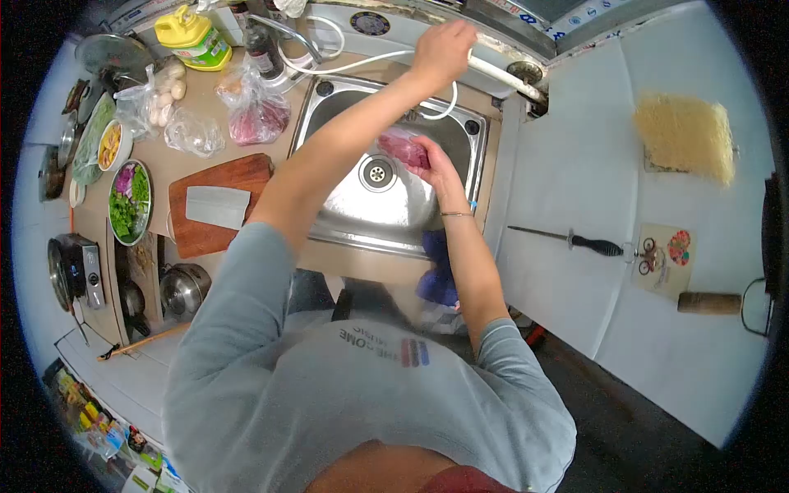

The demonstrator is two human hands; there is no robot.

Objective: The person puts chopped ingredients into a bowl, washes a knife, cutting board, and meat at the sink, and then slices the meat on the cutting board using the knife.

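Grey shirt [370, 403] fills the foreground; beyond, the right hand [438, 169] curls round red meat [401, 149] over the sink [362, 208]. Left hand [445, 54], fingers bent, nears a white pipe [505, 76]; its hold cannot be told.

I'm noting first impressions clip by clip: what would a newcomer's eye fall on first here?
Probably the piece of red meat in the right hand's grip, over the steel sink. Next, the bright yellow jug at upper left and the cleaver lying on the wooden cutting board left of the sink.
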